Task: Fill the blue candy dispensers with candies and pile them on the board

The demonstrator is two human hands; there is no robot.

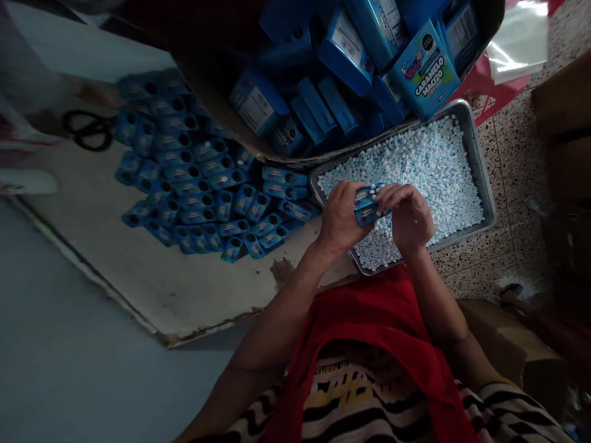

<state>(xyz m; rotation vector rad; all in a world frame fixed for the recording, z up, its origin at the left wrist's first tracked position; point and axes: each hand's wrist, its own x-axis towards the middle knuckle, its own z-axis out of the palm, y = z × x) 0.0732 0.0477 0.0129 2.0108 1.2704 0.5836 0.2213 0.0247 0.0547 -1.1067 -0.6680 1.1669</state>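
Over a metal tray (490, 203) of small white and pale blue candies (429, 166), my left hand (340, 215) grips two small blue candy boxes (366, 213) side by side. My right hand (410, 215) is cupped palm-up against the boxes' right end, its fingers curled in at their tops. A few candies show at its fingertips and on the boxes, and a few more cling to the palm. How many candies the curled fingers hold is hidden.
Many small blue boxes (194, 184) with round holes stand packed on the table (194, 295) to the left. Black-handled scissors (90, 130) lie beyond them. A cardboard carton (258, 151) of larger blue boxes stands behind the tray. Brown cartons (563, 178) are at the right.
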